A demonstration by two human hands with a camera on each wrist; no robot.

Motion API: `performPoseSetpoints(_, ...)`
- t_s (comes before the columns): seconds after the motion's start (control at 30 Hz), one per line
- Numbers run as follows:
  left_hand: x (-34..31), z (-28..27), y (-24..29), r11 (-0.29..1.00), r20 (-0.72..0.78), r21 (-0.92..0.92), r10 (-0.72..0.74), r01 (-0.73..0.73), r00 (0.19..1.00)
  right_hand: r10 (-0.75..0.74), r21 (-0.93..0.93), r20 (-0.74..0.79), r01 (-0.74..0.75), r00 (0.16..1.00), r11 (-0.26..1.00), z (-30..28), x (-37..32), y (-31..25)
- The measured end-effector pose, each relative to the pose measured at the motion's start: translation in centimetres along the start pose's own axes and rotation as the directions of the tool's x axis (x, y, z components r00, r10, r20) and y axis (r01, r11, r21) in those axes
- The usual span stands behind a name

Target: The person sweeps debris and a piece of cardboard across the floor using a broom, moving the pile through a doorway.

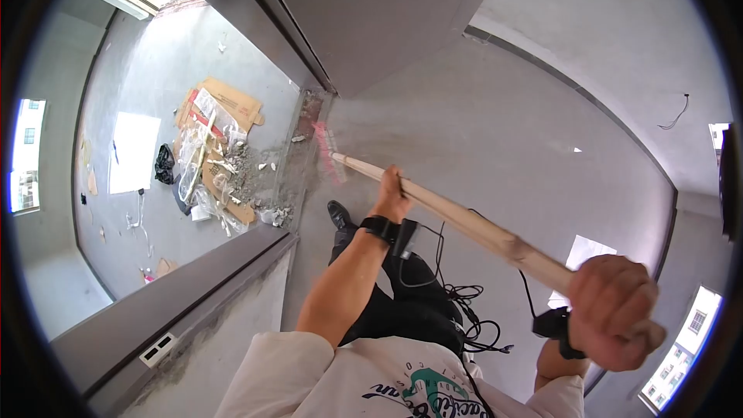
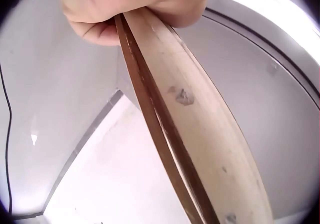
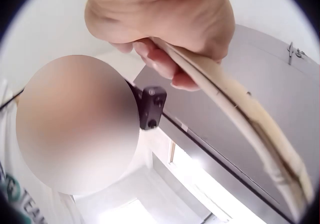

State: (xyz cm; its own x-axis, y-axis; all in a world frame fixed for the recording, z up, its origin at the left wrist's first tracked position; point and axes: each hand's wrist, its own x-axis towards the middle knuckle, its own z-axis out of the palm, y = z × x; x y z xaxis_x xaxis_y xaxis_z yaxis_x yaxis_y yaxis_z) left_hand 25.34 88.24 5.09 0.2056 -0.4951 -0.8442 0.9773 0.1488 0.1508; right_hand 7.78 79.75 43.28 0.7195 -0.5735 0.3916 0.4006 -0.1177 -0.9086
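A broom with a long wooden handle slants across the head view. Its pink and pale bristle head, blurred, is on the floor beside the doorway threshold. My left hand grips the handle lower down, towards the bristles. Near the top end, my right hand is wrapped around the handle. In the left wrist view, the handle runs down from the curled left hand. The right wrist view shows the right hand's fingers bent around the wood.
Dusty rubble lies along the threshold. Beyond it are flattened cardboard, plastic scraps and a black bag. Black cables hang by my legs. A dark door frame and a low wall flank the opening.
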Motion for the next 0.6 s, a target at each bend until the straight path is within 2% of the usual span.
performPoseSetpoints(0.03,0.0,0.5,-1.3,1.0,-0.002,0.0,-0.003,0.003,1.0,0.015,0.026,-0.158,-0.011,0.987,1.0,-1.2,-0.3,-0.8)
performPoseSetpoints(0.1,-2.9,3.6,-2.0,0.997,-0.036,-0.047,-0.06,0.058,0.998,0.005,-0.015,-0.195,-0.009,0.981,1.0,-3.1,-0.6,-2.8)
performPoseSetpoints(0.17,-4.2,5.9,-2.6,0.993,0.031,-0.087,-0.082,0.084,0.996,-0.028,-0.123,0.053,0.034,0.998,0.992,-4.0,0.3,-4.6)
performPoseSetpoints(0.2,-4.4,7.8,-2.8,0.978,-0.071,-0.156,-0.151,0.139,0.986,-0.033,-0.159,0.175,0.062,0.984,0.985,-4.2,0.9,-5.4)
performPoseSetpoints(0.23,-3.7,8.4,-3.0,0.955,-0.003,-0.219,-0.205,0.199,0.979,0.04,-0.139,0.4,0.017,0.915,0.99,-3.2,2.6,-5.7)
performPoseSetpoints(0.27,-2.6,8.9,-3.2,0.937,0.052,-0.244,-0.245,0.25,0.968,0.104,-0.132,0.609,-0.029,0.786,0.991,-2.0,4.5,-5.3)
performPoseSetpoints(0.3,-0.7,9.1,-3.2,0.915,0.11,-0.269,-0.279,0.299,0.954,0.091,-0.072,0.784,-0.056,0.614,0.996,0.5,7.9,-3.5)
performPoseSetpoints(0.33,1.3,9.1,-3.4,0.914,0.124,-0.29,-0.259,0.285,0.958,0.042,0.001,0.874,-0.089,0.485,0.996,2.4,9.0,-1.4)
performPoseSetpoints(0.4,4.7,7.9,-3.0,0.881,0.223,-0.335,-0.27,0.333,0.937,0.192,-0.187,0.808,-0.066,0.557,0.98,6.5,8.5,0.5)
performPoseSetpoints(0.47,7.3,4.7,-0.7,0.858,0.265,-0.355,-0.288,0.37,0.92,0.068,-0.128,0.495,-0.004,0.866,0.992,12.2,6.5,5.8)
performPoseSetpoints(0.5,7.8,2.9,0.6,0.836,0.287,-0.354,-0.331,0.42,0.899,0.074,-0.13,0.503,-0.009,0.861,0.991,13.0,7.0,7.3)
performPoseSetpoints(0.57,7.3,-1.1,4.7,0.836,0.229,-0.373,-0.338,0.403,0.913,0.041,-0.016,0.491,-0.038,0.87,0.999,14.7,8.3,9.0)
performPoseSetpoints(0.6,6.3,-3.6,6.6,0.873,0.222,-0.346,-0.278,0.343,0.934,0.079,-0.02,0.416,-0.078,0.906,0.997,16.0,8.7,9.0)
